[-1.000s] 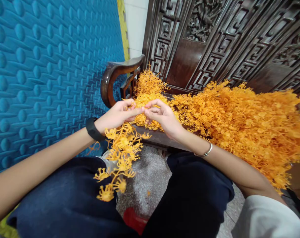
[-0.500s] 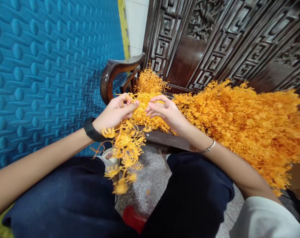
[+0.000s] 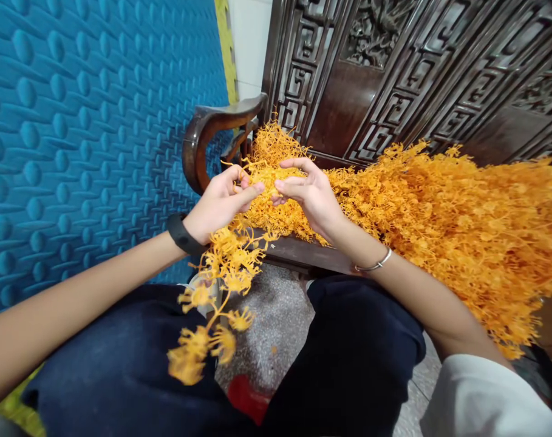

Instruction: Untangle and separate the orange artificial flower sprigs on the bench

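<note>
My left hand [image 3: 218, 203] is closed on a bunch of orange plastic flower sprigs [image 3: 221, 279] that hangs down from it over my lap. My right hand [image 3: 310, 194] sits just to its right, fingers curled and pinching at orange sprigs at the edge of the big pile [image 3: 439, 224]. The two hands nearly touch at the fingertips. The pile of orange flower sprigs covers the seat of a dark carved wooden bench [image 3: 298, 255]. A black band is on my left wrist, a thin silver bangle on my right.
A blue embossed foam panel [image 3: 84, 133] fills the left side. The bench's curved armrest [image 3: 207, 130] and carved backrest [image 3: 394, 67] stand behind the pile. My dark-trousered knees [image 3: 357, 346] frame a speckled floor [image 3: 271, 328] with something red below.
Both hands have risen slightly toward the pile. The hanging bunch in my left hand has swung and now dangles lower, its tip reaching farther down over my left leg.
</note>
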Tool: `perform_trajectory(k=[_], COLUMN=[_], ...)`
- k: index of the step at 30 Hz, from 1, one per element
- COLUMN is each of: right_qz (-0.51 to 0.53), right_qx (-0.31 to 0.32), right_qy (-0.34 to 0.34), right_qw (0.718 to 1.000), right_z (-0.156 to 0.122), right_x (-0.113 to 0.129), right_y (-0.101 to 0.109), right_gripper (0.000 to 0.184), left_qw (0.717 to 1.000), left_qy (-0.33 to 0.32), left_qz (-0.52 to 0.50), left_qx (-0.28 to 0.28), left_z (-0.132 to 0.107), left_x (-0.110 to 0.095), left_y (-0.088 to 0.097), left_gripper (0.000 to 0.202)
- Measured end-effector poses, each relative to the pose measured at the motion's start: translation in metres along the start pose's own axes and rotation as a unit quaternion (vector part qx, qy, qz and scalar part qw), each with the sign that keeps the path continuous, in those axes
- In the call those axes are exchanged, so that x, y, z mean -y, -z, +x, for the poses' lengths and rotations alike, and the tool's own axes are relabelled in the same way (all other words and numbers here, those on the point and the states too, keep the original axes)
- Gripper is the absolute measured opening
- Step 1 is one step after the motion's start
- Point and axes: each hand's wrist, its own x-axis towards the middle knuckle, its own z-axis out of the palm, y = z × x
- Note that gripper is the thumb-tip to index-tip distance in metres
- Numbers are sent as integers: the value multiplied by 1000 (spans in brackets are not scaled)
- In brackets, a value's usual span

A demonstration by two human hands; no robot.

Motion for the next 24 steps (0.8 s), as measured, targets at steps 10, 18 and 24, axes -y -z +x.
perform_trajectory(k=[10,18,24], right_qz=[-42,-23,38], right_qx=[-94,-78,58], right_qy=[15,-29,-61], right_qw=[995,996,996], right_z=[46,65,47], right_x=[-19,-14,1], right_y=[-9,-17,-12], right_gripper=[29,19,28], left_qw=[992,975,974], left_qy=[33,40,43], left_qz=[-64,-87,-97], left_qx=[-99,-202,-199], left_z=[14,27,25], left_x=[9,14,20], left_y=[-14,-17,-12], left_gripper=[30,36,33])
